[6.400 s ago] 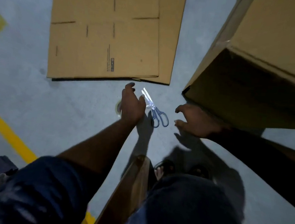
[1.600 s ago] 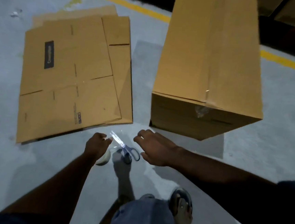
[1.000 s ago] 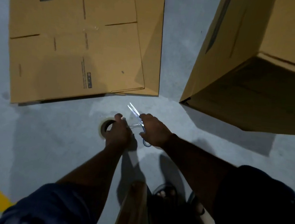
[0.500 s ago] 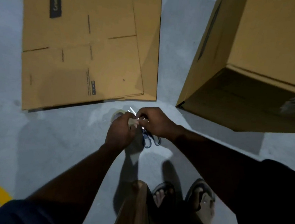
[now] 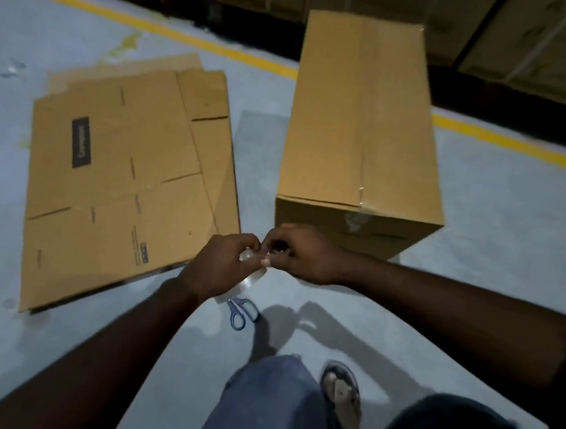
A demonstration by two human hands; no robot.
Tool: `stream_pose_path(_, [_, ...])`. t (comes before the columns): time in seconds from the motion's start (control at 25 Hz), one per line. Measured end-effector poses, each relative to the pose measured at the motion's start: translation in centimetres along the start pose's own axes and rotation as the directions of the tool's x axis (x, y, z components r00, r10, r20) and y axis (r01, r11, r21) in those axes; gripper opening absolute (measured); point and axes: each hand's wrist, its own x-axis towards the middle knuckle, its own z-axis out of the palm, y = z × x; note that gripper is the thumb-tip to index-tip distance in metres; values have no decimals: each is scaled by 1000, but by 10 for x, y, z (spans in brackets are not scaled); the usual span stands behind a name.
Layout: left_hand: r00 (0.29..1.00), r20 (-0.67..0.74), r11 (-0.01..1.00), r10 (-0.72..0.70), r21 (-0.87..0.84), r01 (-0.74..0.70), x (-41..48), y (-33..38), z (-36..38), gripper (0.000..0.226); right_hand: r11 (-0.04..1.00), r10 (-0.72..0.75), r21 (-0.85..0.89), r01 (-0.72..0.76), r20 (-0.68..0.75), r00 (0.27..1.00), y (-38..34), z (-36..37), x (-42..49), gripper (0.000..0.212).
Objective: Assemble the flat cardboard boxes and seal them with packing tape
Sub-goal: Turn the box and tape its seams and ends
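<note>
An assembled cardboard box (image 5: 362,118) stands on the floor at centre right, its top seam taped. A stack of flat cardboard boxes (image 5: 123,180) lies to its left. My left hand (image 5: 217,268) grips a roll of clear packing tape (image 5: 247,279) in front of the box. My right hand (image 5: 300,253) meets it from the right and pinches at the tape with curled fingers. Blue-handled scissors (image 5: 240,311) lie on the floor just below my hands.
Grey concrete floor with a yellow line (image 5: 201,41) running behind the boxes. Stacked cartons (image 5: 536,41) fill the dark back. My knee (image 5: 275,405) and a sandalled foot (image 5: 341,390) are at the bottom centre.
My hands have lifted off the floor with the tape roll, leaving the scissors lying below. The view has tilted up, so the whole box and the back wall now show.
</note>
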Motion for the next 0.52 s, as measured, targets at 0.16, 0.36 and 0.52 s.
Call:
stream_pose_path(0.16, [983, 76, 982, 167, 78, -173, 7, 81, -24, 17, 920, 157, 387, -66, -207, 966, -8, -43, -58, 9])
stream_pose_path(0.36, [948, 245, 979, 202, -49, -196, 13, 150, -20, 26, 706, 325, 705, -68, -237, 916, 2, -82, -115, 14])
stream_pose_path(0.52, [919, 291, 956, 266, 43, -290, 26, 159, -31, 38, 695, 486, 717, -53, -414, 769, 41, -109, -143, 10])
